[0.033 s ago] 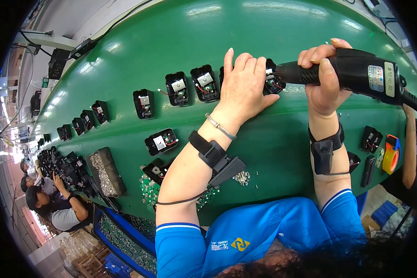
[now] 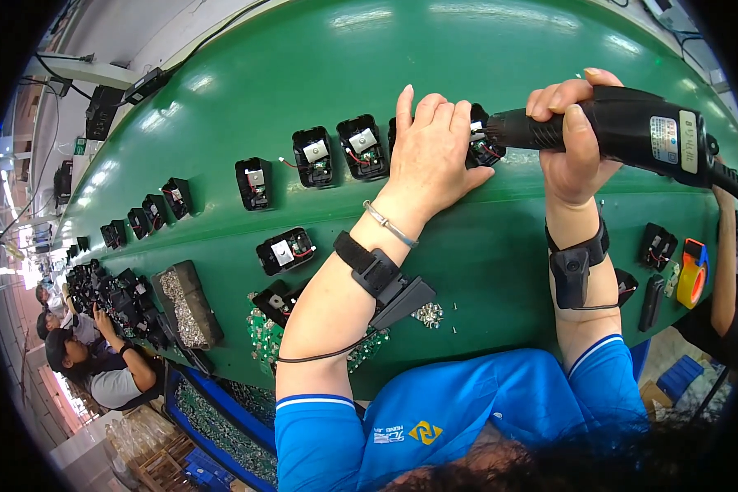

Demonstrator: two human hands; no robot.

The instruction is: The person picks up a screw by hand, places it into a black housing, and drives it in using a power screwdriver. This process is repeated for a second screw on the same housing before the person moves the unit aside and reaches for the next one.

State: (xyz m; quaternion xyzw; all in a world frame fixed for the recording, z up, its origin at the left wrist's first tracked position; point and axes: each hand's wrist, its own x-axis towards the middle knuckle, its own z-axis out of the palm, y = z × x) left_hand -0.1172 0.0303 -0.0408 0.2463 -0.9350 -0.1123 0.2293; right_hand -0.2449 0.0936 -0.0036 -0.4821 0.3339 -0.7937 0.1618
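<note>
My right hand (image 2: 578,135) is closed round a black corded electric screwdriver (image 2: 644,135), held nearly level with its narrow nose pointing left. The nose meets a small black plastic housing (image 2: 488,150) with a silver plate and red and white wires inside. My left hand (image 2: 433,148) lies against that housing's left side, index finger by its far edge and thumb by its near edge, seeming to grip it; the little finger sticks out. Another housing is mostly covered by this hand. More open housings (image 2: 362,148) stand in a row to the left, also holding silver plates and wires.
Loose screws (image 2: 428,314) and green circuit boards (image 2: 264,336) lie near my left forearm. A dark tray (image 2: 209,328) holds many small metal parts. Orange tape (image 2: 692,275) sits at the right. Co-workers (image 2: 111,361) are at the left; another person's arm (image 2: 723,262) shows at the right.
</note>
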